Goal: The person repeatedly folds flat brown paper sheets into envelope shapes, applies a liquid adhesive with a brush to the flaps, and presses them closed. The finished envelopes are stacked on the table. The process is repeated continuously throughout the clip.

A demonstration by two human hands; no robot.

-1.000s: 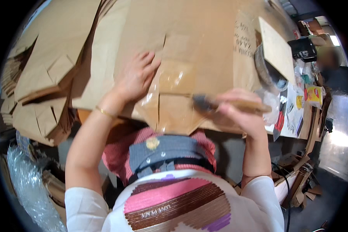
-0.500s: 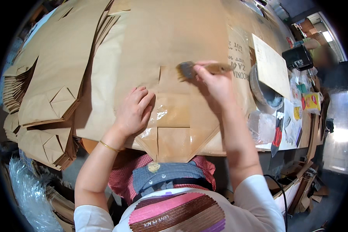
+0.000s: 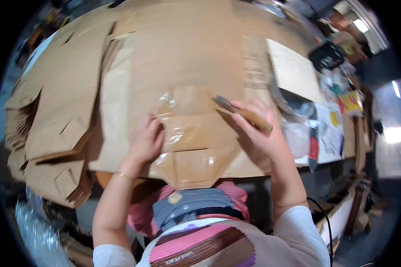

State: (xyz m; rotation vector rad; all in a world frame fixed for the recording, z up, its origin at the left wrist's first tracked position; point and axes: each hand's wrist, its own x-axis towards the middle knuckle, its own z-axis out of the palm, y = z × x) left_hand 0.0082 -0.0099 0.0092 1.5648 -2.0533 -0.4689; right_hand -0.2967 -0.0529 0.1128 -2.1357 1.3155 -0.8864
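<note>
Fingers of the left hand [image 3: 146, 141] press flat, together, on the glossy glued flap of a brown paper sack [image 3: 187, 129] at centre frame. Right hand [image 3: 258, 129] pinches a wooden-handled brush [image 3: 244, 113], bristles touching the flap. Flat sack stacks [image 3: 53, 133] fill the left of the frame.

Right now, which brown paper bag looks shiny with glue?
The bag under both hands: its folded bottom flaps glisten wet beside the brush. The stacked bags at left look dry.

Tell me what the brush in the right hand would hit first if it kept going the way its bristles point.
Probably the glossy folded flap of the brown paper bag; the brush in the right hand aims up-left at it.
</note>
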